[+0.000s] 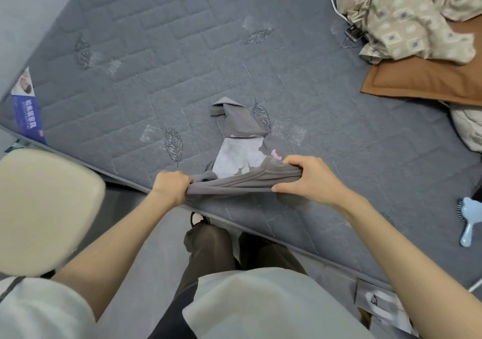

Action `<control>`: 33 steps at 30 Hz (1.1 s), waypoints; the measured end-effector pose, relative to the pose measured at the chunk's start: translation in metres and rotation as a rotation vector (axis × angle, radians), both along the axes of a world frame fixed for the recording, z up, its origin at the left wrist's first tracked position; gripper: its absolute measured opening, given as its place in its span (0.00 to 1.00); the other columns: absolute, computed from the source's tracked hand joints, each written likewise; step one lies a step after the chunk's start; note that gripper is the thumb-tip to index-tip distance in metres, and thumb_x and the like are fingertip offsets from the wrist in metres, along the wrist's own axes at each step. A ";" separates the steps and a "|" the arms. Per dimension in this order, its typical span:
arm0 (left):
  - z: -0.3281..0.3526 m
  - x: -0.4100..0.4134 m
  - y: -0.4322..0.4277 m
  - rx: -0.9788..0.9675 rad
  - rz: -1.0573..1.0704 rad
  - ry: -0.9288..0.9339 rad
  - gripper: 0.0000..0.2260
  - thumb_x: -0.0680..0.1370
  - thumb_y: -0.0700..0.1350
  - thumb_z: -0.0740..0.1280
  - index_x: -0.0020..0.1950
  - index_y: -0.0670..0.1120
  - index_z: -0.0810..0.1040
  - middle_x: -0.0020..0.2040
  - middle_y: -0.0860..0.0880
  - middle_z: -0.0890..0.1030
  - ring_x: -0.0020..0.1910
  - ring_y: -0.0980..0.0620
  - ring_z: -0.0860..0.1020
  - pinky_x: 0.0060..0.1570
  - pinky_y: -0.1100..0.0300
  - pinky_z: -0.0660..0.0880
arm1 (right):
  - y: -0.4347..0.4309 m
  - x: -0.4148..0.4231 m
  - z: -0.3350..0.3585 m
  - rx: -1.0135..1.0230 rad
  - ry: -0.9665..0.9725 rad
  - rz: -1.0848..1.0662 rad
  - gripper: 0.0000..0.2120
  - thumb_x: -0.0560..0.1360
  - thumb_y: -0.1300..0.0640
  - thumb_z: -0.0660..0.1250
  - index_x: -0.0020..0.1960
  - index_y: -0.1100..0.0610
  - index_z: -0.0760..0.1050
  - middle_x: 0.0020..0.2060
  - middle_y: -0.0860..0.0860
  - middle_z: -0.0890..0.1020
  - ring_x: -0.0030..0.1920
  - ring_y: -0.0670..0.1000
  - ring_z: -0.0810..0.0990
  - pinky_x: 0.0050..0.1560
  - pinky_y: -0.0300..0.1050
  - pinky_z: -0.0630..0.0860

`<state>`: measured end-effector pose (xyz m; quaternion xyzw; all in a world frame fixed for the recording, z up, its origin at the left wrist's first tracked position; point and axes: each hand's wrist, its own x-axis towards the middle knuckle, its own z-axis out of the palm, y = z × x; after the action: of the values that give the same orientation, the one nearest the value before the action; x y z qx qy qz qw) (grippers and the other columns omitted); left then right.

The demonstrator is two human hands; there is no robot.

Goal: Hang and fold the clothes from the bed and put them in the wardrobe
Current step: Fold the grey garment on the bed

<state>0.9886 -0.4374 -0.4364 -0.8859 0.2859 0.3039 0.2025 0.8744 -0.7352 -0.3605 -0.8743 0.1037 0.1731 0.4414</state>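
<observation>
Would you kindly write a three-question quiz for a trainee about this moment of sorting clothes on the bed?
1. True or false: the left hand and the right hand both grip the grey garment.
2. What lies on the mattress beside the right forearm? A) a blue hairbrush B) a red cup C) a book
3. Fill in: the patterned cloth lies on a ____ pillow.

Key: 1 true; 2 A; 3 brown.
</observation>
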 end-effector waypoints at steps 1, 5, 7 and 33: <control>-0.001 -0.002 0.005 -0.012 0.006 -0.025 0.13 0.77 0.47 0.62 0.61 0.55 0.76 0.59 0.49 0.78 0.59 0.48 0.77 0.58 0.57 0.68 | 0.001 0.000 -0.001 0.021 -0.007 -0.014 0.16 0.62 0.52 0.81 0.36 0.41 0.73 0.28 0.32 0.69 0.33 0.28 0.71 0.37 0.26 0.66; -0.004 -0.009 0.032 -0.151 0.142 -0.093 0.12 0.75 0.47 0.66 0.57 0.50 0.78 0.57 0.46 0.75 0.59 0.45 0.74 0.57 0.54 0.67 | 0.004 0.004 -0.010 -0.065 -0.017 -0.061 0.18 0.61 0.58 0.80 0.33 0.49 0.69 0.24 0.39 0.69 0.29 0.37 0.71 0.32 0.30 0.66; -0.001 -0.012 0.044 -0.351 0.288 -0.065 0.07 0.73 0.44 0.69 0.50 0.47 0.79 0.53 0.45 0.76 0.55 0.42 0.74 0.52 0.54 0.69 | 0.002 0.009 -0.016 -0.182 -0.008 -0.147 0.16 0.62 0.59 0.78 0.33 0.56 0.68 0.26 0.46 0.71 0.30 0.46 0.70 0.29 0.38 0.63; 0.015 0.088 0.094 -0.731 0.801 0.223 0.28 0.71 0.41 0.75 0.69 0.41 0.69 0.68 0.42 0.72 0.67 0.45 0.71 0.65 0.57 0.66 | 0.073 0.203 0.010 -0.345 -0.113 0.024 0.13 0.67 0.72 0.60 0.38 0.60 0.80 0.37 0.62 0.78 0.43 0.63 0.76 0.41 0.50 0.67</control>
<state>1.0762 -0.3437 -0.4210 -0.9006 0.0332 0.3299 -0.2811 1.0775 -0.6622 -0.3504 -0.9467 0.0965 0.1084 0.2877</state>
